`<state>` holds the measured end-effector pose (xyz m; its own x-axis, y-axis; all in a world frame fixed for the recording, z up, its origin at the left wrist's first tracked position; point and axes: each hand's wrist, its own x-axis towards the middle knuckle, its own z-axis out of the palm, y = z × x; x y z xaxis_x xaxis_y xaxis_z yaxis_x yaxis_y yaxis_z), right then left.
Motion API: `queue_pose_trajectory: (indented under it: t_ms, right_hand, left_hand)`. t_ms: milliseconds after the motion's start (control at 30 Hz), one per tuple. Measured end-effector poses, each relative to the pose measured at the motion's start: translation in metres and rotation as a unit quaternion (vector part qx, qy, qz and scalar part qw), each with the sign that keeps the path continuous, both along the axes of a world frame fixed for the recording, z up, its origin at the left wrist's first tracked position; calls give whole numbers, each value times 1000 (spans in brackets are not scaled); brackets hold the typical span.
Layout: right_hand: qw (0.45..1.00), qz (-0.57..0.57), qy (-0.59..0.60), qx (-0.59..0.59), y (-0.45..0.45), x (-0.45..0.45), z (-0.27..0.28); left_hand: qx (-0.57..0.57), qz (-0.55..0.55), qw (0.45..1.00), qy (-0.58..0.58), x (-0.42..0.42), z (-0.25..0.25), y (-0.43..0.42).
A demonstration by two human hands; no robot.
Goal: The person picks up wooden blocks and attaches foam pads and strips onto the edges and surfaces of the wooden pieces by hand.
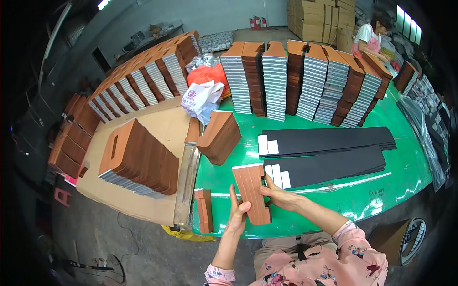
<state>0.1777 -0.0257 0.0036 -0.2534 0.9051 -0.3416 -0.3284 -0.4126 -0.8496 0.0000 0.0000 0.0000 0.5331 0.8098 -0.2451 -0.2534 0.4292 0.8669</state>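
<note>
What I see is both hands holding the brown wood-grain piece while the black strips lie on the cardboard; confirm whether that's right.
Not quite: the head view shows the black strips lying on the green tabletop, not on the cardboard. The left hand and right hand do both hold the brown wood-grain piece.

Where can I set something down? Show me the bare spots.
Bare green table lies between the black strips and the clear plastic at right. Bare cardboard lies between the near brown stack and the row behind. The table's far side is crowded with tall stacks.
</note>
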Motion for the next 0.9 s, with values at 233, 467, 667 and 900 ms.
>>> queue_pose_trajectory:
  t_ms: [233, 467, 667, 900]
  right_hand:
    - [999, -17, 41, -23, 31, 15, 4]
    - [993, -71, 81, 53, 60, 43, 34]
    - [970, -149, 176, 76, 76, 67, 13]
    - [933, -236, 263, 67, 74, 89, 10]
  left_hand:
    - [-24, -33, 999, 32, 18, 11, 43]
    - [81, -37, 995, 43, 53, 39, 82]
    - [125, -100, 983, 88, 74, 52, 103]
    - [379, 75, 875, 294, 50, 50, 119]
